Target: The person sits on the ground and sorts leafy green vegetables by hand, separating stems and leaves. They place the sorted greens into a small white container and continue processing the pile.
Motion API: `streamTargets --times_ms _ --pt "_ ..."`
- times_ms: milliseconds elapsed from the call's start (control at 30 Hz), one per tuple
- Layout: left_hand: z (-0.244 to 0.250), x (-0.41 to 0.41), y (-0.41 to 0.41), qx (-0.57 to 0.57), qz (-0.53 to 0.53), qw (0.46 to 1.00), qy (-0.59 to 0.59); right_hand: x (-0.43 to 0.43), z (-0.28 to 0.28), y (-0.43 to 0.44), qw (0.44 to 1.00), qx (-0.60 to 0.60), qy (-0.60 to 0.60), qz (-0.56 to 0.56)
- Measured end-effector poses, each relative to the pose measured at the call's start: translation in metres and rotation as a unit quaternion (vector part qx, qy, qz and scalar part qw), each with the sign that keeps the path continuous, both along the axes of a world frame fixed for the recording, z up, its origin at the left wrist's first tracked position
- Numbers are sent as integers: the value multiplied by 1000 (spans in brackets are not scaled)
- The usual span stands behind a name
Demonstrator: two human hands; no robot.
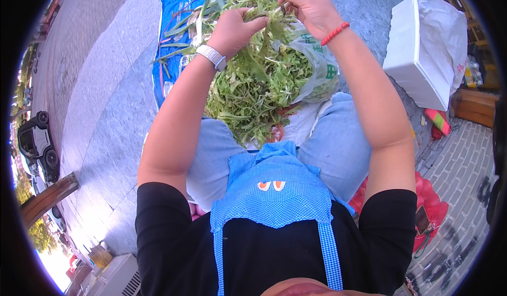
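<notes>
My left hand [236,31], with a pale watch on the wrist, grips a bunch of frilly leafy greens [255,60]. Its leaves hang down over a larger heap of the same greens [247,101] between my knees. At the stem end of the bunch, my right hand [307,9] has its thumb and fingers pinched together by a stem. Whatever sits between those fingertips is too small to tell. A red bead bracelet [335,33] circles that wrist. Right of the heap lies a clear plastic bag [319,76] with green print and greens inside.
Long green stalks [204,12], perhaps scallions, lie on a blue and white plastic sack [168,14] beyond the heap. At right stand a white foam box [404,50] and a folded umbrella-like item [439,121]. A red mesh bag [433,216] is behind my right elbow.
</notes>
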State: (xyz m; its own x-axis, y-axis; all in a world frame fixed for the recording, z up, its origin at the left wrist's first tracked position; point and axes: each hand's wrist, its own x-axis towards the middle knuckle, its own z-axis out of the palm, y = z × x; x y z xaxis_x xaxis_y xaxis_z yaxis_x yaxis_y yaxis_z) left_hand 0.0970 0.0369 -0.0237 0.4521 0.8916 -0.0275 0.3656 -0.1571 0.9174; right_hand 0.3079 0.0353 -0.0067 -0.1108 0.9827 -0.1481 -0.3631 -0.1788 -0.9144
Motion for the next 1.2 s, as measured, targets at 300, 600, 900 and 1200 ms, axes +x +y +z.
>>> streamTargets --times_ms 300,600,900,1200 --pt "10 -14 12 -292 2 944 -152 8 -22 -6 985 71 -151 41" --pt "5 -20 14 -280 4 954 -109 -4 5 -16 970 74 -215 85" --pt "-13 -20 31 25 149 987 -62 9 -11 -11 933 101 -341 -46" --pt "4 -3 8 106 -3 985 138 8 -14 -9 967 38 -249 -50"
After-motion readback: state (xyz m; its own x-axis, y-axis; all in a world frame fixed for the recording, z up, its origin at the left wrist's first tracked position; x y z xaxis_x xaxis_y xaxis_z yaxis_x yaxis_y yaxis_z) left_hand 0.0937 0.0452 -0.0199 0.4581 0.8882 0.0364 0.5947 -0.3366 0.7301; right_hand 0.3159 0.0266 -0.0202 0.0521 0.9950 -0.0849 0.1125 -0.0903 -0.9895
